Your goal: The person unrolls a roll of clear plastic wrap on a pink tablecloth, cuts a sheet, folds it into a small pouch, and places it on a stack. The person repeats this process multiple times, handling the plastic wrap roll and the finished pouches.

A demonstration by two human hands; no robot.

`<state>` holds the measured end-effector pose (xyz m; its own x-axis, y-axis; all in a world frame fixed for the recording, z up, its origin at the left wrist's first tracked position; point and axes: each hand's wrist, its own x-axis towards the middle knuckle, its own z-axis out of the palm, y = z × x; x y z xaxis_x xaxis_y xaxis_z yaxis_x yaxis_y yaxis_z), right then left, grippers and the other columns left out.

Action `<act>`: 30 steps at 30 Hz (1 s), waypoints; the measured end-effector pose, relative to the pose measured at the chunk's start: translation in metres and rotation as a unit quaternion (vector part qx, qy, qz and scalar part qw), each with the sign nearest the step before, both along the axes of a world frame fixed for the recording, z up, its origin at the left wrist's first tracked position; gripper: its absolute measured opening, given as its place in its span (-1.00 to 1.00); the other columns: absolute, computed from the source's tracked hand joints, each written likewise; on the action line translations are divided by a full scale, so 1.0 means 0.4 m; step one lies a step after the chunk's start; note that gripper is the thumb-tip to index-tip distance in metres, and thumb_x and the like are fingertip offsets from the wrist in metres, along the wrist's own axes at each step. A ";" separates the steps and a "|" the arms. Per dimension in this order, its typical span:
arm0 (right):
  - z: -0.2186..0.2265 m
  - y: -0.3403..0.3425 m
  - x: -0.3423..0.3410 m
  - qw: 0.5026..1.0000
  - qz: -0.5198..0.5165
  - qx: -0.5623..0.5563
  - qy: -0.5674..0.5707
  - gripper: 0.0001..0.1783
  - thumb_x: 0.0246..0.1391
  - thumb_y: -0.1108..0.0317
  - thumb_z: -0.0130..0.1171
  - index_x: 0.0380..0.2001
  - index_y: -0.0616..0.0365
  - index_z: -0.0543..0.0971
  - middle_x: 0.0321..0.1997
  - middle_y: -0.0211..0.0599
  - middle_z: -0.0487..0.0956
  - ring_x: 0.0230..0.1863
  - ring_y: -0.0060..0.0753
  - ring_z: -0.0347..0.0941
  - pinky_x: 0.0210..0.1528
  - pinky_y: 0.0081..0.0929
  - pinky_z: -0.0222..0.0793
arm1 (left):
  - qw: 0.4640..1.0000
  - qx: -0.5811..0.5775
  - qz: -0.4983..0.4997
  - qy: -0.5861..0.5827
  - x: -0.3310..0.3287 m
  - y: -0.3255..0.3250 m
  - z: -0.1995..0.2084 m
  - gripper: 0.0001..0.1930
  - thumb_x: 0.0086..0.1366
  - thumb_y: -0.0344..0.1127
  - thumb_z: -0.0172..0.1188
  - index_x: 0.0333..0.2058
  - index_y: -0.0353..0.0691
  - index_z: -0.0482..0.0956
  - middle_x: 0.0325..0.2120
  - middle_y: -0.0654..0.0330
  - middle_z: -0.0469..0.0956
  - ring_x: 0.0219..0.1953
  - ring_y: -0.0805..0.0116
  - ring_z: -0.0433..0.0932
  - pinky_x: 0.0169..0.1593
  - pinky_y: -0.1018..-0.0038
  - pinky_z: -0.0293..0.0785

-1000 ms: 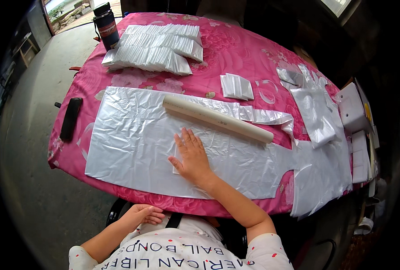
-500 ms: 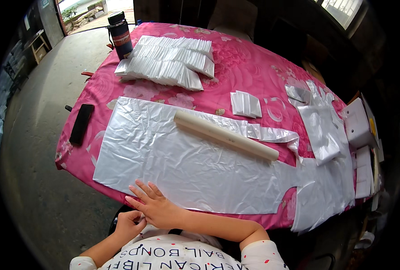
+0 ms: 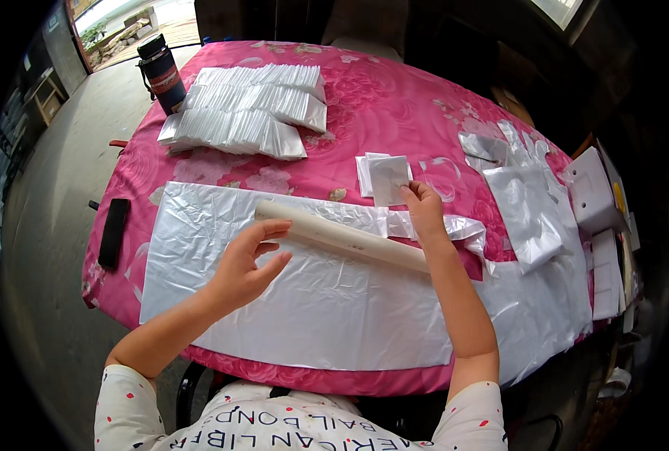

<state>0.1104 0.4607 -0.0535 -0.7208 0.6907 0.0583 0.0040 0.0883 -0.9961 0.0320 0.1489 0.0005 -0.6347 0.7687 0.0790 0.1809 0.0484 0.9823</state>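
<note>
Silvery plastic sheet (image 3: 304,301) lies flat on the pink table (image 3: 394,98). Head view: right hand (image 3: 424,209) pinches a small folded bag (image 3: 388,179); left hand (image 3: 248,263) hovers, fingers loose, beside the roll (image 3: 342,237). Risk: a nudged roll may creep and wrinkle the sheet.

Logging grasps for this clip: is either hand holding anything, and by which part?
The right hand pinches the top small folded plastic piece at its lower right corner. The left hand is open above the plastic sheet, holding nothing.

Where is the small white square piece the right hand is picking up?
In the head view, the small white square piece sits right of centre on the pink tablecloth, atop a small stack, just beyond the cardboard tube, pinched by the right hand.
</note>
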 end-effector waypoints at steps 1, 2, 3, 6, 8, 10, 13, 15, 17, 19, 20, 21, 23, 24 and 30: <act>-0.023 0.058 -0.014 0.999 -0.015 0.025 -0.016 -0.80 0.04 0.44 0.10 -0.26 0.31 0.53 -0.36 -0.42 0.56 -0.37 -0.63 0.42 -0.28 -0.63 0.34 | 1.000 -0.001 -0.010 -0.012 -0.026 0.053 -0.014 -0.60 0.20 -0.44 0.09 0.03 -0.32 0.32 0.00 0.10 0.38 0.08 0.35 0.34 0.10 0.47 0.28; -0.056 0.119 -0.021 0.998 -0.034 0.050 -0.033 -0.77 0.02 0.41 0.11 -0.25 0.31 0.53 -0.36 -0.40 0.57 -0.37 -0.60 0.44 -0.27 -0.61 0.35 | 0.997 -0.047 -0.012 -0.066 -0.042 0.117 -0.006 -0.60 0.22 -0.41 0.09 0.04 -0.33 0.31 0.00 0.09 0.38 0.06 0.35 0.35 0.09 0.47 0.28; -0.082 0.162 -0.023 0.994 -0.053 0.074 -0.052 -0.75 0.00 0.39 0.13 -0.24 0.31 0.52 -0.36 -0.37 0.57 -0.37 -0.57 0.45 -0.27 -0.58 0.37 | 0.988 -0.094 -0.015 -0.120 -0.057 0.181 -0.004 -0.59 0.23 -0.38 0.09 0.04 -0.33 0.30 -0.01 0.08 0.38 0.05 0.35 0.36 0.08 0.47 0.29; -0.112 0.215 -0.039 0.950 -0.086 0.188 -0.233 -0.65 -0.09 0.29 0.19 -0.23 0.29 0.52 -0.36 -0.29 0.59 -0.34 -0.45 0.50 -0.24 -0.51 0.39 | 0.985 -0.138 -0.007 -0.102 -0.107 0.335 -0.082 -0.53 0.22 -0.23 0.11 0.03 -0.37 0.30 -0.06 0.08 0.40 0.01 0.36 0.37 0.05 0.49 0.30; -0.091 0.201 -0.061 0.943 -0.088 0.205 -0.246 -0.55 -0.17 0.20 0.23 -0.22 0.28 0.51 -0.35 -0.24 0.59 -0.33 -0.35 0.53 -0.24 -0.44 0.41 | 0.976 -0.176 0.043 -0.119 -0.133 0.414 -0.138 -0.49 0.21 -0.16 0.14 0.02 -0.39 0.31 -0.11 0.11 0.43 -0.04 0.37 0.39 0.02 0.49 0.30; -0.053 0.166 -0.074 0.932 -0.070 0.225 -0.275 -0.54 -0.16 0.19 0.23 -0.21 0.27 0.51 -0.36 -0.25 0.59 -0.34 -0.35 0.53 -0.26 -0.44 0.41 | 0.966 -0.177 0.066 -0.176 -0.158 0.474 -0.161 -0.49 0.18 -0.10 0.15 -0.04 -0.38 0.36 -0.16 0.11 0.45 -0.09 0.39 0.40 -0.01 0.48 0.30; -0.047 0.148 -0.094 0.941 -0.043 0.185 -0.280 -0.54 -0.15 0.17 0.23 -0.19 0.25 0.51 -0.36 -0.25 0.59 -0.35 -0.34 0.53 -0.28 -0.43 0.42 | 0.953 -0.128 0.075 -0.266 -0.182 0.556 -0.164 -0.51 0.11 -0.07 0.21 -0.16 -0.41 0.45 -0.26 0.07 0.51 -0.22 0.34 0.47 -0.18 0.41 0.36; -0.054 0.140 -0.103 0.946 -0.014 0.175 -0.273 -0.54 -0.15 0.16 0.24 -0.20 0.23 0.51 -0.36 -0.25 0.59 -0.36 -0.35 0.53 -0.28 -0.43 0.42 | 0.952 -0.151 0.068 -0.259 -0.172 0.585 -0.123 -0.60 0.15 -0.06 0.19 -0.24 -0.33 0.50 -0.28 0.10 0.50 -0.23 0.42 0.46 -0.21 0.47 0.36; -0.065 0.125 -0.111 0.951 0.009 0.168 -0.260 -0.54 -0.15 0.16 0.26 -0.19 0.20 0.51 -0.38 -0.28 0.59 -0.36 -0.34 0.53 -0.29 -0.41 0.41 | 0.960 -0.182 0.073 -0.199 -0.172 0.618 -0.155 -0.61 0.16 -0.08 0.19 -0.25 -0.33 0.51 -0.32 0.12 0.51 -0.28 0.42 0.48 -0.26 0.45 0.38; -0.026 0.072 -0.133 0.942 0.038 0.205 -0.262 -0.58 -0.12 0.21 0.26 -0.22 0.26 0.51 -0.40 -0.29 0.59 -0.36 -0.41 0.51 -0.29 -0.50 0.39 | 0.966 -0.173 0.121 -0.146 -0.200 0.632 -0.246 -0.67 0.17 -0.13 0.18 -0.29 -0.33 0.53 -0.39 0.13 0.53 -0.35 0.41 0.49 -0.31 0.40 0.41; -0.007 0.070 -0.125 0.936 0.042 0.225 -0.267 -0.60 -0.10 0.23 0.26 -0.24 0.29 0.51 -0.41 -0.30 0.58 -0.36 -0.45 0.50 -0.29 -0.55 0.38 | 0.970 -0.164 0.138 -0.116 -0.191 0.645 -0.247 -0.68 0.18 -0.15 0.17 -0.28 -0.33 0.52 -0.39 0.14 0.52 -0.35 0.41 0.48 -0.29 0.41 0.41; -0.039 0.091 -0.127 0.921 0.036 0.275 -0.272 -0.62 -0.08 0.28 0.25 -0.21 0.28 0.48 -0.34 -0.29 0.57 -0.26 -0.45 0.48 -0.22 -0.52 0.38 | 0.972 -0.155 0.155 -0.086 -0.178 0.652 -0.248 -0.69 0.20 -0.17 0.15 -0.26 -0.33 0.50 -0.38 0.14 0.52 -0.35 0.41 0.47 -0.28 0.43 0.40; -0.046 0.092 -0.111 0.968 0.038 0.205 -0.138 -0.62 -0.04 0.36 0.20 -0.13 0.26 0.42 -0.23 -0.27 0.53 -0.19 -0.45 0.45 -0.15 -0.51 0.36 | 0.983 -0.090 0.146 -0.069 -0.148 0.647 -0.237 -0.72 0.23 -0.22 0.10 -0.21 -0.33 0.46 -0.36 0.15 0.50 -0.31 0.42 0.45 -0.23 0.46 0.39; -0.045 0.080 -0.096 0.983 0.039 0.165 -0.071 -0.62 -0.02 0.40 0.18 -0.10 0.24 0.40 -0.18 -0.25 0.52 -0.15 -0.45 0.43 -0.12 -0.51 0.35 | 0.989 -0.039 0.119 -0.083 -0.118 0.625 -0.215 -0.73 0.26 -0.24 0.06 -0.18 -0.33 0.43 -0.34 0.15 0.49 -0.28 0.42 0.44 -0.20 0.47 0.38; 0.074 -0.186 0.060 0.984 0.139 -0.010 0.110 -0.25 0.02 0.65 -0.08 0.26 0.22 -0.10 0.10 -0.12 0.28 0.12 -0.29 0.26 0.13 -0.43 0.20 | 0.992 0.100 0.018 0.080 0.046 0.331 -0.060 -0.69 0.29 -0.44 -0.05 0.00 -0.28 0.19 -0.17 0.12 0.39 -0.12 0.39 0.38 -0.04 0.42 0.33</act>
<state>0.1344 0.3861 -0.0239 -0.8536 0.4706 0.2234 -0.2340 0.0367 -0.9715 0.0505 0.2814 -0.0237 -0.6291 0.7042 0.3291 0.3364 -0.1351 0.9320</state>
